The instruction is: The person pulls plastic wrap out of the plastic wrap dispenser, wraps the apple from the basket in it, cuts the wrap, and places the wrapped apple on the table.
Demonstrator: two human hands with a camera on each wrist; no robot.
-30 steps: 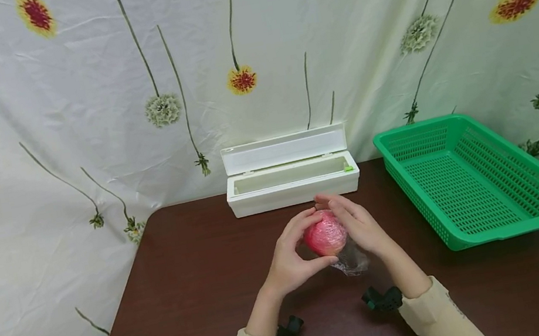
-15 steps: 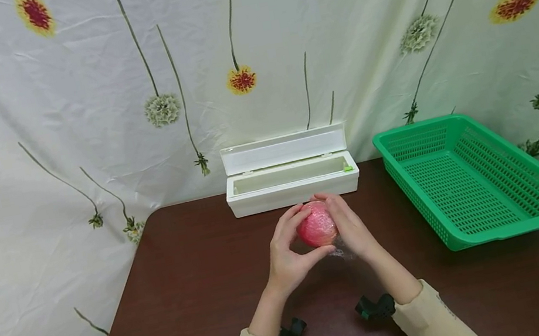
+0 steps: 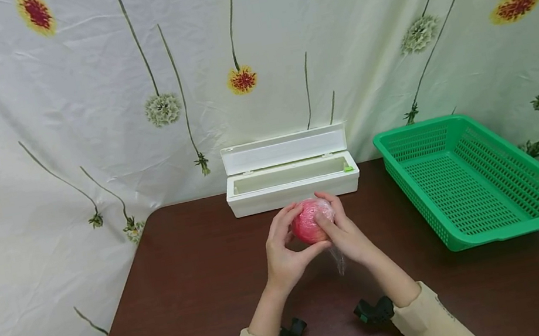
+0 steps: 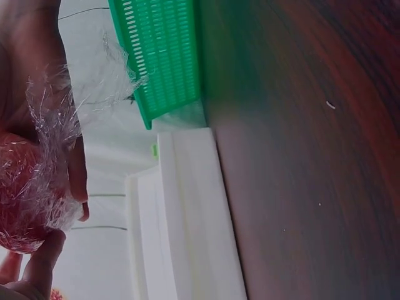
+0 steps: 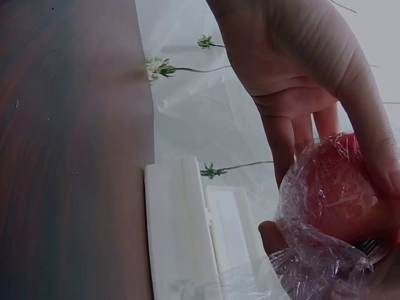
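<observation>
A red apple (image 3: pixel 306 226) wrapped in clear cling film (image 5: pixel 319 262) is held up between both hands, above the dark table. From the left side, my left hand (image 3: pixel 284 254) grips it, fingers over the far side and thumb near the bottom. My right hand (image 3: pixel 349 238) holds its right side, thumb (image 5: pixel 369 131) pressed onto the film. A loose tail of film (image 4: pixel 100 81) stands away from the fruit in the left wrist view; in the head view it hangs below the apple. The apple's underside is partly hidden by film and fingers.
Behind the hands stands a long white box (image 3: pixel 295 194), its lid (image 3: pixel 285 149) raised, with a small green piece (image 3: pixel 348 168) at the right end. A green plastic basket (image 3: pixel 525 225) sits to the right on the brown table (image 3: pixel 190 300). A flowered cloth (image 3: pixel 103 100) hangs behind.
Both hands have lifted the apple slightly up and left. The right thumb has come onto the apple's front, and the loose film now hangs as a narrower strip.
</observation>
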